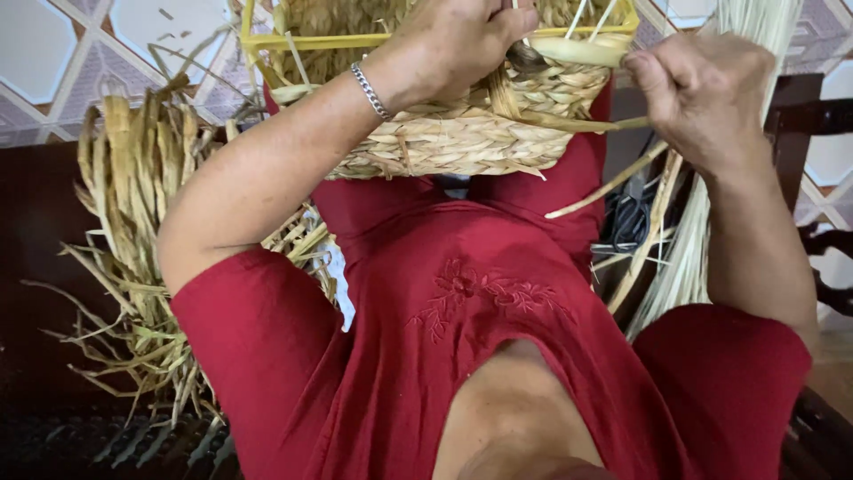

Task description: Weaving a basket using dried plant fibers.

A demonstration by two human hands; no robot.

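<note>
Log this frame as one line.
left hand: gripping woven basket rim | right hand: pinching flat straw strand | dried straw bundle: beside lap

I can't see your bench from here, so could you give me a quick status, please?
Left hand gripping woven basket rim. Right hand pinching a straw strand. Dried straw bundle lies left, clear of hands.

The woven basket (462, 133) runs off the top edge just above the fingers (498, 27), so its far side can't be seen. The left hand (453, 40) covers the weave under it, and the right hand's (702, 89) fingertips curl out of sight.
</note>
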